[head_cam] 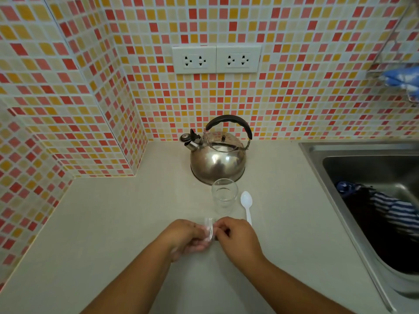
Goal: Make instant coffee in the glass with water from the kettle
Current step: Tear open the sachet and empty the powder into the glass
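together, both hands pinch a small clear packet above the counter (136,223).
left hand (188,236) and right hand (238,236) have fingers clamped on the packet (209,228); the empty glass (224,196) stands just beyond, between kettle (217,155) and white spoon (247,205).

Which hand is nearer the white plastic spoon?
Right hand: beside the spoon handle's near end. Left hand sits farther left, both pinching the clear packet.
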